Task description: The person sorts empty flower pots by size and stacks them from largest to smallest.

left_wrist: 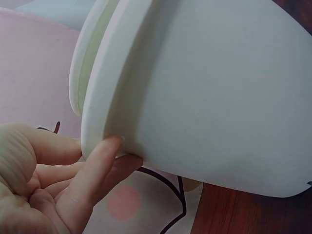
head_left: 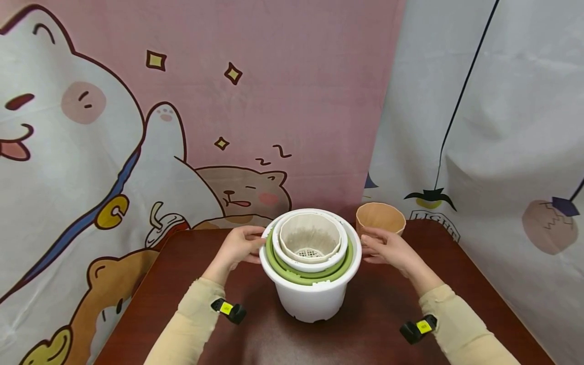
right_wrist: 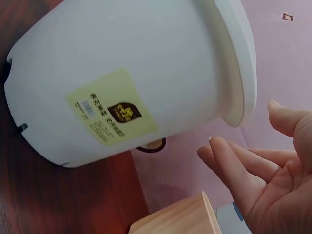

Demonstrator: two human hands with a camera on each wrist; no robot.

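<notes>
A large white flower pot stands upright on the table. Nested inside it are a green pot, a smaller white pot and a cream pot with a mesh bottom. At the pot's left side, my left hand pinches the outer rim, thumb on the edge and fingers beneath, as the left wrist view shows. My right hand is beside the right rim, its fingers apart from the pot in the right wrist view. That view also shows a yellow label on the white wall.
An orange, wood-toned pot stands behind my right hand, partly hidden by it. The dark red-brown table reaches back to a wall cloth with cartoon animals. Each sleeve carries a small black strap device.
</notes>
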